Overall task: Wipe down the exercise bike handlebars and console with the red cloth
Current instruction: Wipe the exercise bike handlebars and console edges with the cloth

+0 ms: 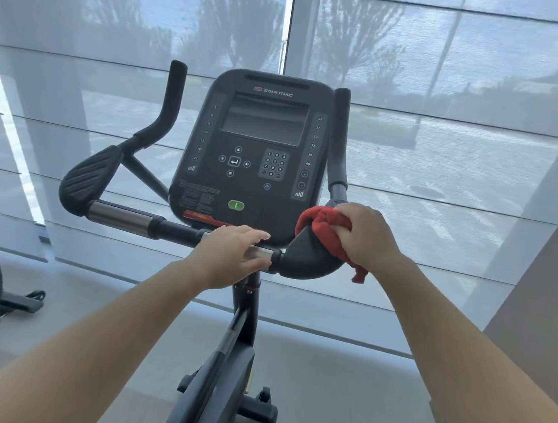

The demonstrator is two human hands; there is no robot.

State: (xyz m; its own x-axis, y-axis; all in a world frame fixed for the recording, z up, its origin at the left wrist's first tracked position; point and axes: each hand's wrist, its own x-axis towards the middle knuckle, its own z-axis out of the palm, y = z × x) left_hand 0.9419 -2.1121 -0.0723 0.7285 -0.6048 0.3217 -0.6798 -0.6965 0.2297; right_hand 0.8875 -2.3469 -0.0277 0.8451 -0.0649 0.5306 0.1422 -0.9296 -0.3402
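Red terry cloth (324, 230) was bunched in the right hand (366, 236), grip clenched round it, pressed onto the matte black paddle-shaped handlebar end (306, 262), just beside the console (252, 153) lower right corner. Left hand (231, 258): grip released, fingers flat on the chrome bar section (261, 253). Open air right of the paddle.

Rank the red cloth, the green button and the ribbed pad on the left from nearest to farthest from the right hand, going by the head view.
1. Red cloth: gripped in the right hand itself.
2. Green button: low on the console, to the hand's left.
3. Ribbed pad: at the far left end of the handlebar.
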